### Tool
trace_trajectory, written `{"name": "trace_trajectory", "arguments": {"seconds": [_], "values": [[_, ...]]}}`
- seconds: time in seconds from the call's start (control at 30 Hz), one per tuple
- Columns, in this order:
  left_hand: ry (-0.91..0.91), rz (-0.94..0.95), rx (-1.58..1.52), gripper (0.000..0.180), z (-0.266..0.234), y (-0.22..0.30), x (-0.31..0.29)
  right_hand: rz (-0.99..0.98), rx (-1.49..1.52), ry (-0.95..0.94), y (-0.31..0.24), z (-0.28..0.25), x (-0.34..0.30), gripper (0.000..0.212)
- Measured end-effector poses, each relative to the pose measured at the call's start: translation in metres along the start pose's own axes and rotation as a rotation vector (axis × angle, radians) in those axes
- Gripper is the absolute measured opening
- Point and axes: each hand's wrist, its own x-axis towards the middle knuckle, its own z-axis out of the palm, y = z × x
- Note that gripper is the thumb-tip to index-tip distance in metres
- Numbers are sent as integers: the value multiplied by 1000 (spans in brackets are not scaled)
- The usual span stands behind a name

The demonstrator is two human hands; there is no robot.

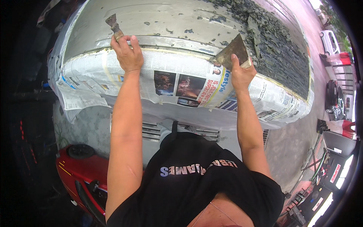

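Note:
My left hand is closed around the handle of a narrow putty knife, its blade pointing away over the vehicle panel. In my right hand a wide, stained scraper blade is gripped at its near edge, and its corner sits at the border of the lifted paint. Bare grey-beige metal shows across the left and middle. Dark, wrinkled, peeling paint covers the right, and loose flakes lie scattered on the bared part. Newspaper masking is taped along the panel's near edge, below both hands.
Thin plastic sheeting hangs beneath the newspaper. Behind me at lower left stands a red car. A metal floor grate lies near my feet. Farther right are a white van, a black car and workshop equipment.

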Motion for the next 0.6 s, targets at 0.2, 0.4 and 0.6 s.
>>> {"name": "trace_trajectory", "arguments": {"seconds": [0.2, 0.4, 0.6], "values": [[10, 3, 6, 29, 1, 1, -1, 7, 129, 18, 1, 10, 5, 23], [16, 1, -12, 30, 0, -2, -1, 9, 98, 2, -11, 15, 12, 26], [1, -32, -27, 30, 0, -1, -1, 43, 142, -8, -7, -9, 7, 27]]}}
